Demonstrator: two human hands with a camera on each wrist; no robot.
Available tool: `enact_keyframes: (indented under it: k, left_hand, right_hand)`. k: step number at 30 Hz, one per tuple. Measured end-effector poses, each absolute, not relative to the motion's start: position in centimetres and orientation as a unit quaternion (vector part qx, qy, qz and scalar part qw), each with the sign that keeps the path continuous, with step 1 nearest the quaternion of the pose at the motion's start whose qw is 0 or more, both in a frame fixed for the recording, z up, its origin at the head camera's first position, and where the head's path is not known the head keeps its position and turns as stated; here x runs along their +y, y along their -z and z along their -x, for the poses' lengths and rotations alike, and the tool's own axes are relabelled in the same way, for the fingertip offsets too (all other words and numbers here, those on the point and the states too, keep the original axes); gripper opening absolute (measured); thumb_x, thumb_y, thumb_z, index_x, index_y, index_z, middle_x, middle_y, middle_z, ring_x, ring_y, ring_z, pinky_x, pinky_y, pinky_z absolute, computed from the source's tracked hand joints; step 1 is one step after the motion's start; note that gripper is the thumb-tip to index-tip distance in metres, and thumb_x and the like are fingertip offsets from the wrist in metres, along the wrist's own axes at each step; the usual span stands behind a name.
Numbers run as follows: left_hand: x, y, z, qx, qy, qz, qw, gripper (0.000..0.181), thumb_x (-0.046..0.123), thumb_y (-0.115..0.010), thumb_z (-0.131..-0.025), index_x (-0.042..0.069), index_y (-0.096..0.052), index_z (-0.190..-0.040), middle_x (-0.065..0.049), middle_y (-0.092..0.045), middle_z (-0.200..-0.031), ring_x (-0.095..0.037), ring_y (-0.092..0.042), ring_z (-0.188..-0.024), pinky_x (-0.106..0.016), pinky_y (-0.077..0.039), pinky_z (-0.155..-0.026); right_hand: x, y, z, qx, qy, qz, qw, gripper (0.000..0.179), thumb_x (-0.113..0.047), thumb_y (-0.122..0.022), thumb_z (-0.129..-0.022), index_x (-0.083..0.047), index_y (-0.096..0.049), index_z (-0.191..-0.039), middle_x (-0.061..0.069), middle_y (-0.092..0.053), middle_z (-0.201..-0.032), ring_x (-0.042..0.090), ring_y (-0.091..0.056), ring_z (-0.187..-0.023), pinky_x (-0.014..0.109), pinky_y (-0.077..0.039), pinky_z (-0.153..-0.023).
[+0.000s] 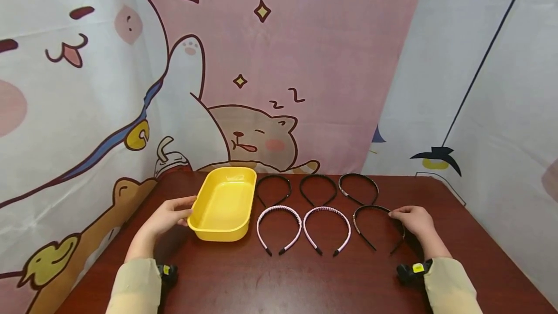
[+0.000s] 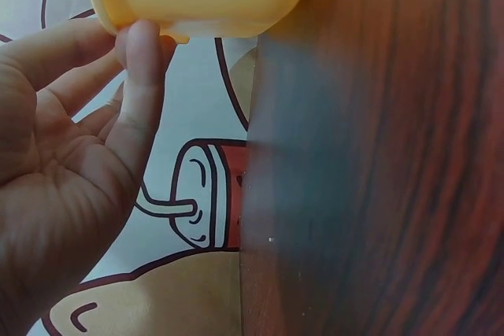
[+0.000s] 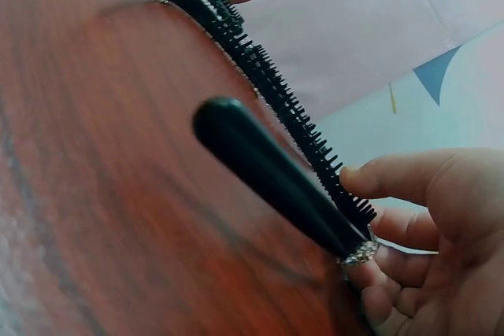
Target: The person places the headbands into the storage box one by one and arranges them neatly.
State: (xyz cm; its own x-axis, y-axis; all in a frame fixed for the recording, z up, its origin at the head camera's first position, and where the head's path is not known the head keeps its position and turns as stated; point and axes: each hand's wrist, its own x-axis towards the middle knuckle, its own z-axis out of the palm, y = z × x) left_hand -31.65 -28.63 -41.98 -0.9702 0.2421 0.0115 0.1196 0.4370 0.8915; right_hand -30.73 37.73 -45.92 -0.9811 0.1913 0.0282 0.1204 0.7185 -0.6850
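A left hand (image 1: 170, 213) gripped a yellow tray (image 1: 224, 205) by its rim while, well right of the tray, a right hand (image 1: 415, 220) pinched a black headband (image 3: 272, 179); a light, steady hold likely suited it.

Dark red table (image 1: 283, 285); behind it, pink and white cloth (image 1: 331, 62) with cartoon animals (image 1: 261, 134).

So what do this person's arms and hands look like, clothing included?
The left hand and right hand are bare, without gloves. Both arms have pale cream sleeves, and beside each cuff is a small black device with a yellow patch.
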Motion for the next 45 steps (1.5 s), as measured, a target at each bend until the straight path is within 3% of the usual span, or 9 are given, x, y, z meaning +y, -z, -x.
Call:
enact_keyframes:
  k: [9, 29, 36, 45]
  left_hand:
    - [-28.71, 42.13, 31.76, 0.848, -0.518, -0.089, 0.064, 0.049, 0.013, -0.061, -0.095, -0.002, -0.048, -0.14, -0.022, -0.059, -0.125, -0.027, -0.063, -0.089, -0.035, -0.055, -0.079]
    - [-28.7, 42.23, 31.91, 0.848, -0.518, -0.095, 0.065, 0.05, 0.015, -0.062, -0.095, -0.002, -0.048, -0.14, -0.02, -0.062, -0.121, -0.027, -0.063, -0.086, -0.033, -0.055, -0.077]
    - [-28.77, 42.24, 31.71, 0.846, -0.52, -0.1, 0.066, 0.051, 0.016, -0.062, -0.095, -0.003, -0.047, -0.14, -0.021, -0.061, -0.122, -0.028, -0.063, -0.087, -0.033, -0.055, -0.077]
    - [-28.72, 42.17, 31.74, 0.849, -0.515, -0.101, 0.062, 0.05, 0.016, -0.062, -0.095, -0.003, -0.047, -0.14, -0.022, -0.061, -0.123, -0.027, -0.064, -0.086, -0.034, -0.056, -0.077]
  right_hand:
    - [38.48, 45.34, 30.46, -0.9, -0.426, 0.089, 0.003, 0.042, -0.029, -0.065, -0.091, 0.01, -0.068, -0.106, 0.011, -0.065, -0.093, 0.02, -0.054, -0.077, 0.032, -0.047, -0.063]
    - [38.38, 45.61, 30.44, -0.869, -0.488, 0.058, -0.052, 0.046, -0.024, -0.061, -0.095, 0.013, -0.059, -0.123, 0.014, -0.065, -0.106, 0.022, -0.059, -0.089, 0.035, -0.055, -0.072]
    - [38.42, 45.56, 30.43, -0.863, -0.499, 0.058, -0.049, 0.048, -0.026, -0.061, -0.095, 0.012, -0.058, -0.125, 0.014, -0.063, -0.11, 0.025, -0.056, -0.094, 0.034, -0.055, -0.072]
    - [38.67, 45.57, 30.5, -0.846, -0.528, 0.068, -0.029, 0.05, -0.025, -0.061, -0.096, 0.014, -0.055, -0.127, 0.012, -0.061, -0.107, 0.018, -0.054, -0.082, 0.03, -0.055, -0.066]
